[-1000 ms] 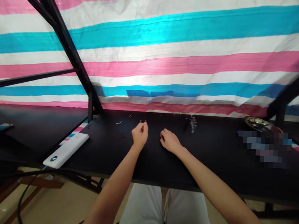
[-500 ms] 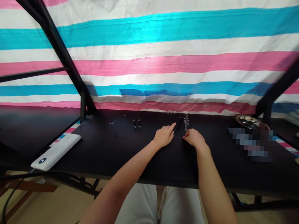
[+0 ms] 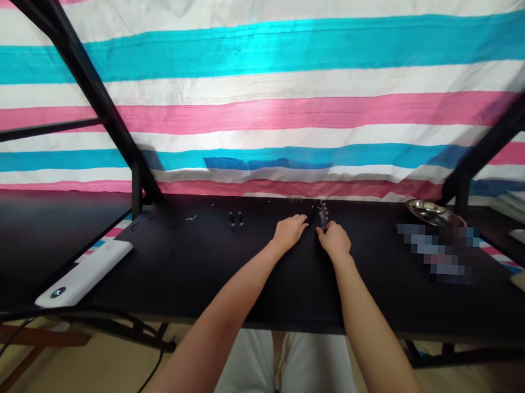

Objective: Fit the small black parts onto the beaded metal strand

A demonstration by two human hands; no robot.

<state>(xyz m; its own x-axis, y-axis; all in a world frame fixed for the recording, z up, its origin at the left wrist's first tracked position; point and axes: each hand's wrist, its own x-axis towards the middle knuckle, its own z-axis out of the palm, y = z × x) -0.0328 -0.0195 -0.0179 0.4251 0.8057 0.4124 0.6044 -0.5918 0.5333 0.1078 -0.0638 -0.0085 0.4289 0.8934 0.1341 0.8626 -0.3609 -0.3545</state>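
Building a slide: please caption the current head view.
Right hand at a knobbly grey strand, left hand nearby, black table below.

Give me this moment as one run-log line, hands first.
right hand: fingertips at beaded piece, grip unclear | left hand: left of beaded piece | further left: two small dark cylinders, white device | right: metal dish

Some Things Could Not Be Seen Well

The right hand (image 3: 337,241) covered the lower end of the grey beaded cluster (image 3: 324,211), so its grip could not be told. What the left hand (image 3: 289,231) touched was too small to tell. A mosaic patch (image 3: 438,252) hid something near the metal plate (image 3: 435,213). The papers (image 3: 523,206) were cut by the right edge.
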